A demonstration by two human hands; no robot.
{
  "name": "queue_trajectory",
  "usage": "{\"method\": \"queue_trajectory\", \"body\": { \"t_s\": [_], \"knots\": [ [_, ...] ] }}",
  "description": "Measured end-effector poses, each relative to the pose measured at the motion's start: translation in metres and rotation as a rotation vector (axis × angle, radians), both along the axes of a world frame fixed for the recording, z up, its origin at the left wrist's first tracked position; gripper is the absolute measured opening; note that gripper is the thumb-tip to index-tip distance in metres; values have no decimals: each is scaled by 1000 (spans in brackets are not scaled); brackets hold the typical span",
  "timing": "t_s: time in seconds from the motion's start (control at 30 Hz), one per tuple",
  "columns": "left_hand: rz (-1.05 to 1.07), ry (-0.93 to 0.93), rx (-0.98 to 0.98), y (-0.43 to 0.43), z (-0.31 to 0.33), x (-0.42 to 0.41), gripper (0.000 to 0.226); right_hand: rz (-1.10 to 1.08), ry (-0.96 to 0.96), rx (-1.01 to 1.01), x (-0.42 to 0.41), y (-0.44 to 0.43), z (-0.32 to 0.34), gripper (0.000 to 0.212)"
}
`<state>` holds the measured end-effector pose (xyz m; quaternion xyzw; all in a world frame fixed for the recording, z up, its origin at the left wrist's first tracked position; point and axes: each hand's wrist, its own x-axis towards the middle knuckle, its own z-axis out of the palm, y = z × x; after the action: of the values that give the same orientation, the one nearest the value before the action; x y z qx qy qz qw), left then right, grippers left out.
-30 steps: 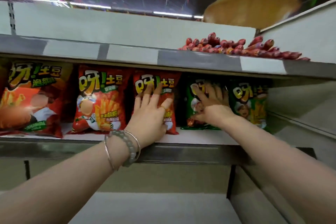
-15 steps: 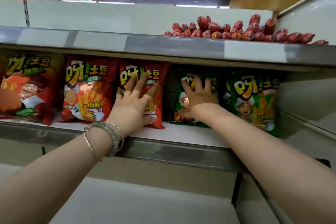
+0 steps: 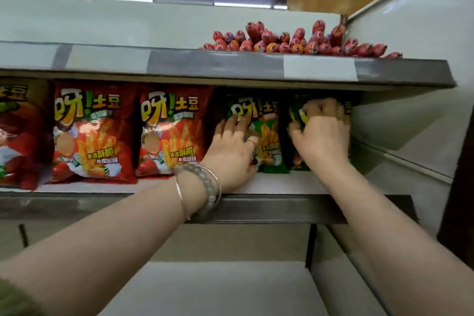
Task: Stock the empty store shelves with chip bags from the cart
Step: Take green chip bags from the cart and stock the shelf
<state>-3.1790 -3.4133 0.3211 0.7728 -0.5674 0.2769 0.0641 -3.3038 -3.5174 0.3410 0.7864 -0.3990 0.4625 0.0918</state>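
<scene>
Left fingers (image 3: 232, 123): straight and spread, pressed flat on the front of the left green bag (image 3: 268, 136); ring on one.
Right fingers (image 3: 324, 108): curled over the upper front of the right green bag (image 3: 297, 161), thumb at its left side; blurred, finer grip detail unclear.
Left hand (image 3: 234, 149): palm heel low, just above the front lip of the middle shelf (image 3: 282, 185).
Right hand (image 3: 320, 138): above the middle shelf, toward its right end.
Bag placement: both upright on the middle shelf, side by side at its right end.
Red bags (image 3: 89, 133): two, upright on the middle shelf, around its middle; one more bag at its far left, cut by the frame.
Bracelets (image 3: 202, 187): one beaded, one thin metal, on the left wrist, in front of the middle shelf's lip.
Upper shelf (image 3: 230, 64): directly above the middle shelf; pile of red sausages (image 3: 295, 42) on its right half.
Lower shelf (image 3: 218, 287): below the middle shelf, pale surface.
</scene>
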Motion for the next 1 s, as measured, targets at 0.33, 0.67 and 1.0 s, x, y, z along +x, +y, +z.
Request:
{"method": "queue_trajectory", "body": {
  "t_s": [0.33, 0.67, 1.0],
  "knots": [
    [36, 126, 7, -54, 5, -8, 84, -4, -3, 505, 0, -60, -9, 103],
    [66, 160, 80, -57, 11, 2, 96, -110, 198, 343, 1, -64, 12, 79],
    [130, 2, 12, -58, 3, 5, 88, -20, 94, 432, 2, -70, 23, 94]
  ]
}}
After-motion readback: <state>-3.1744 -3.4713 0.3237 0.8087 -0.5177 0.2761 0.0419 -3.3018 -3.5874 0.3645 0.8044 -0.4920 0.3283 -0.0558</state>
